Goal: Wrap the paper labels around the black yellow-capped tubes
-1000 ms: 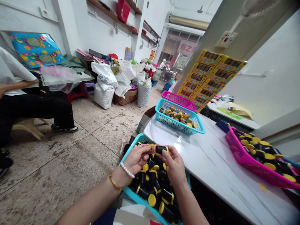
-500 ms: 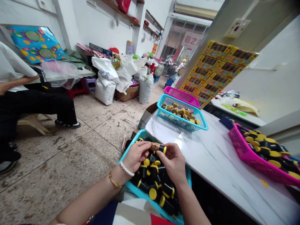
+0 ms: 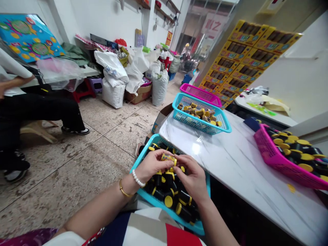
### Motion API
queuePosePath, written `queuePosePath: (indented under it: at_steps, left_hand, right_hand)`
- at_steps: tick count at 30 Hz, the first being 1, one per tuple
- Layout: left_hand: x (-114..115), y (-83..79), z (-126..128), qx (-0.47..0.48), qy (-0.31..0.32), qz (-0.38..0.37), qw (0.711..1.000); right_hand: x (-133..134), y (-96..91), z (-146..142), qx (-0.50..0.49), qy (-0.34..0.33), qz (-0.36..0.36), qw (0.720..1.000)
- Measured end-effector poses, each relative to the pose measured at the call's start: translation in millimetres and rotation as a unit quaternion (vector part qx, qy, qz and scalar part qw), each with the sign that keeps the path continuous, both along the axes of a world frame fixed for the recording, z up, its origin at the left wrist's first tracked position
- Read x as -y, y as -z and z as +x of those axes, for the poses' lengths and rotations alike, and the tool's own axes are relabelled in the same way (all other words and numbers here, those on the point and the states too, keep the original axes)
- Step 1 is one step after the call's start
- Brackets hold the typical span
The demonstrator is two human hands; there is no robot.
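My left hand (image 3: 151, 166) and my right hand (image 3: 192, 177) meet over a teal basket (image 3: 151, 201) on my lap, filled with several small black bottles with yellow caps (image 3: 169, 201). Both hands pinch one small bottle with a yellow label (image 3: 167, 158), held sideways between the fingertips. The left wrist wears a pearl bracelet and a gold bangle.
A white marble table (image 3: 230, 171) lies to my right, bearing a teal basket of labelled bottles (image 3: 201, 119), a pink basket behind it (image 3: 200, 95) and a pink basket of black bottles (image 3: 289, 153). Yellow boxes (image 3: 243, 58) are stacked behind. A seated person (image 3: 38, 109) is at left; sacks (image 3: 115, 85) stand on the floor.
The bottle between my fingers now shows its yellow label wrapped round it, and my hands have closed in on it. The view has tilted down a little.
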State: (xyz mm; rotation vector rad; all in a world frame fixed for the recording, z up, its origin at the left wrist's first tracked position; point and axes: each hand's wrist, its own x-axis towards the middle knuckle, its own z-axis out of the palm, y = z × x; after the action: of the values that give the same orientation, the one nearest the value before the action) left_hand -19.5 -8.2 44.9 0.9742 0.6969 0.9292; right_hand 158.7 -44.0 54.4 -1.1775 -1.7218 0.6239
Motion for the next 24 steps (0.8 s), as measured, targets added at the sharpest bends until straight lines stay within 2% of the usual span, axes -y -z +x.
queuePosePath:
  at_steps: [4, 6, 7, 9, 11, 12, 15, 19, 24]
  left_hand:
    - [-0.9, 0.7, 0.8, 0.008, 0.02, -0.018, 1.0]
    - [-0.2, 2.3, 0.7, -0.001, 0.012, 0.013, 1.0]
    - [0.6, 3.0, 1.1, -0.013, -0.003, 0.043, 0.999]
    - [2.0, 3.5, 2.4, -0.059, -0.048, 0.107, 0.991]
    - [1.7, 2.8, 3.6, -0.101, -0.074, 0.144, 0.982]
    - [0.7, 2.5, 3.9, -0.107, -0.065, 0.143, 0.982]
    - [-2.9, 2.9, 3.2, -0.058, -0.009, 0.076, 0.995]
    - [-2.1, 7.4, 1.5, -0.012, 0.033, -0.007, 0.999]
    - [2.9, 13.4, 2.3, 0.032, 0.08, -0.042, 0.995]
  right_hand:
    - [4.7, -2.2, 6.2, 0.078, 0.034, 0.097, 0.992]
    - [4.9, 0.7, 5.5, 0.055, 0.044, 0.093, 0.993]
    - [4.2, 3.0, 4.3, 0.021, 0.046, 0.057, 0.997]
    - [1.3, 8.2, 1.4, -0.078, 0.043, -0.06, 0.994]
    - [-2.5, 11.9, -0.4, -0.171, 0.027, -0.17, 0.97]
    - [-4.3, 12.7, -0.2, -0.199, 0.015, -0.205, 0.958]
    - [-7.9, 12.4, 4.1, -0.232, -0.034, -0.237, 0.943]
    - [-8.1, 15.3, 9.5, -0.246, -0.104, -0.215, 0.939]
    - [-4.8, 24.5, 5.0, -0.302, -0.089, -0.176, 0.933]
